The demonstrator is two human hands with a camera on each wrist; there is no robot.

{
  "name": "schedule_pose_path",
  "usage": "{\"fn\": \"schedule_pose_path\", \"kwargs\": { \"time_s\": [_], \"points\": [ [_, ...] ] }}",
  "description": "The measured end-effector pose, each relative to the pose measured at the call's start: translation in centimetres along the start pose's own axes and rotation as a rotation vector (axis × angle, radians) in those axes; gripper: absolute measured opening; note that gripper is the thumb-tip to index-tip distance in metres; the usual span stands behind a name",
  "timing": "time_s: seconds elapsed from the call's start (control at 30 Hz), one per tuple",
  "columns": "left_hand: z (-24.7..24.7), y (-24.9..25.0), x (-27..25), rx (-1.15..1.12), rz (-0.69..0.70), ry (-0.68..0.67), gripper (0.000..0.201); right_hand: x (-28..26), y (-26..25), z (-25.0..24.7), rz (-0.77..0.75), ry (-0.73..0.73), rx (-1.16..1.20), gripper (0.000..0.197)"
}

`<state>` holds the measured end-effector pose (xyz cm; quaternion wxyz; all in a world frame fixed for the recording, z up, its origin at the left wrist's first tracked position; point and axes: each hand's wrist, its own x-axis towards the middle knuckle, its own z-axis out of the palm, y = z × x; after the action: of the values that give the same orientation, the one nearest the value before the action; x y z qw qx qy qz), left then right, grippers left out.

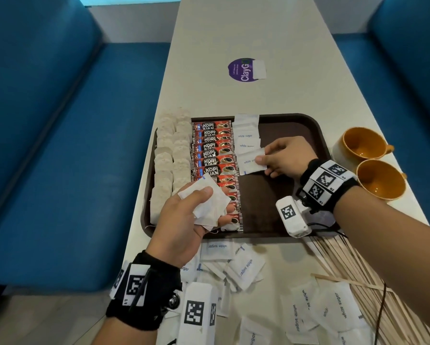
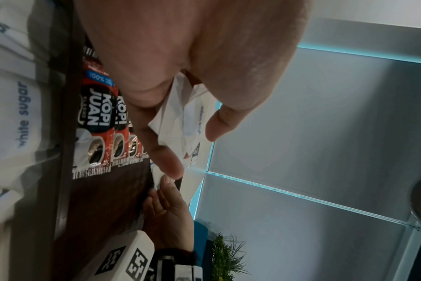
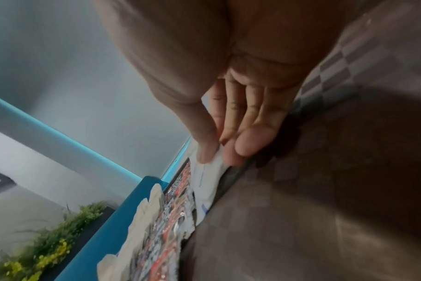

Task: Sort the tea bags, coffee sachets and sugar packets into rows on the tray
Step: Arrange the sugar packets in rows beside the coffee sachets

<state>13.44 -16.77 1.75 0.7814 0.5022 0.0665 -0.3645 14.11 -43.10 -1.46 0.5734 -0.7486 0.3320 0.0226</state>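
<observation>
Hands: the left hand [image 1: 184, 220] hovers over the near left of the tray [image 1: 318, 130], fingers and thumb curled round a small stack of sugar packets [image 1: 204, 202]. The right hand [image 1: 286, 155] pinches one sugar packet [image 1: 250, 161] by its right edge, thumb on top, at the near end of the sugar row [image 1: 246, 135].

Left to right on the tray: tea bags [image 1: 169, 158] in two columns, coffee sachets [image 1: 215, 155] overlapped in one column, then the sugar row, only partly filled. Many loose packets [image 1: 243, 266] lie on the desk [image 1: 233, 33] in front of the tray.

Judgement: the step is laying this packet. It should go down flat, overlapping its neighbour evenly, left edge just beside the sachets without riding over them. Packets are light and slippery; release gently so the row is not disturbed. The left hand should feed single packets.
</observation>
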Motion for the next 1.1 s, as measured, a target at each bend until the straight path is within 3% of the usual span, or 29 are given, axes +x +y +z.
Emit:
{"fn": "schedule_pose_path", "kwargs": {
  "time_s": [0.3, 0.43, 0.53, 0.63, 0.93, 1.1],
  "points": [
    [0.1, 0.1, 0.2, 0.000, 0.014, 0.000, 0.023, -0.2, -1.0, 0.4, 0.016, 0.067, -0.164, 0.031],
    [0.2, 0.2, 0.3, 0.002, 0.020, -0.004, 0.022, -0.2, -0.8, 0.2, -0.091, 0.140, -0.271, 0.034],
    [0.3, 0.1, 0.3, 0.004, 0.021, -0.002, 0.021, -0.5, -1.1, 0.1, -0.227, 0.063, -0.485, 0.031],
    [0.5, 0.1, 0.3, 0.007, 0.017, -0.003, 0.020, -0.4, -1.3, 0.3, -0.214, -0.033, -0.645, 0.037],
    [0.5, 0.0, 0.3, 0.008, 0.029, -0.018, 0.019, -0.1, -1.2, 0.8, -0.186, -0.018, -0.643, 0.038],
    [0.3, -0.1, 0.6, -0.044, 0.019, -0.053, 0.039, -1.4, -2.3, 0.4, -0.252, 0.012, -0.599, 0.029]
  ]
}}
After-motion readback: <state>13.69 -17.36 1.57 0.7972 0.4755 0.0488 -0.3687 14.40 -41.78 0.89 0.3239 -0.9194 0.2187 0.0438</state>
